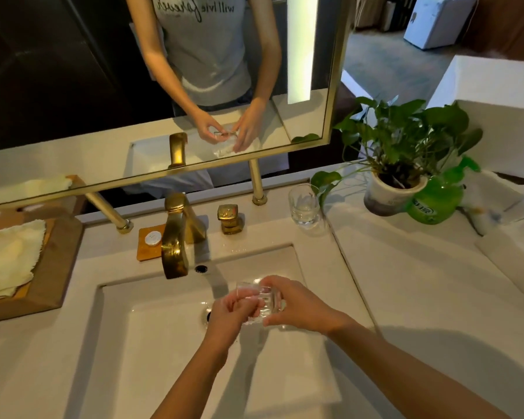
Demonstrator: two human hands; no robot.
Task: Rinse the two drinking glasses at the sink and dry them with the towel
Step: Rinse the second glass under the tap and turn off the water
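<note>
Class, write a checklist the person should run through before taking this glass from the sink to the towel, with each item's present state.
1. Left hand and right hand grip the held glass: ok.
2. Held glass over the sink basin: ok.
3. Faucet shows no stream: ok.
4. Towel lies free on its tray: ok.
5. Second glass upright on the counter: ok.
6. Held glass rinsed clean: cannot tell.

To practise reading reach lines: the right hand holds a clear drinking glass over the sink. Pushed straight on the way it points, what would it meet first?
The left hand, gripping the same clear drinking glass opposite the right hand; beyond, perhaps the curved gold faucet, depth unclear.
</note>
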